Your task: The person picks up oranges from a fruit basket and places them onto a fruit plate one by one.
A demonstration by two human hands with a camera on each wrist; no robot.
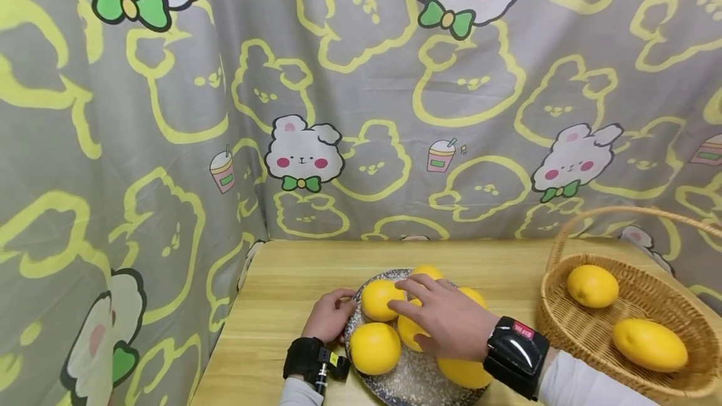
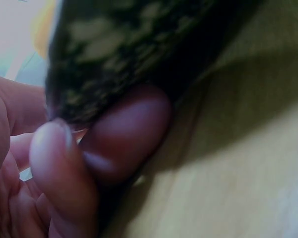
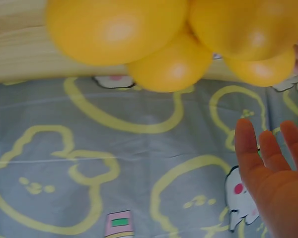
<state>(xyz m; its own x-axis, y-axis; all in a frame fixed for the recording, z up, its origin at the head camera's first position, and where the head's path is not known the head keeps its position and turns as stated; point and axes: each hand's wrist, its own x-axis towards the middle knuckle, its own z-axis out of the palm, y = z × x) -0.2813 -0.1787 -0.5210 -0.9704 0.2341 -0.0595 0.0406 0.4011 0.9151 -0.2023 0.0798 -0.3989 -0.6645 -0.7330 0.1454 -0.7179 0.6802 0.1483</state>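
Already two lemons [image 1: 592,285] are lying in the basket [image 1: 586,331] at lower right. Low in the frame, the right hand [image 1: 445,318], fingers spread, is resting on plated lemons [image 1: 375,348]; the left hand [image 1: 329,316] is apparently pinching the plate [image 1: 412,381] rim.

A grey curtain [image 1: 361,93] fills the whole backdrop, printed with yellow bear outlines, white bunnies wearing green bows, and small pink drink cups; it hangs in soft folds, bulging forward on the left; below it stands a light wooden surface [image 1: 282,293] with visible grain and a rounded corner; lighting is even and soft
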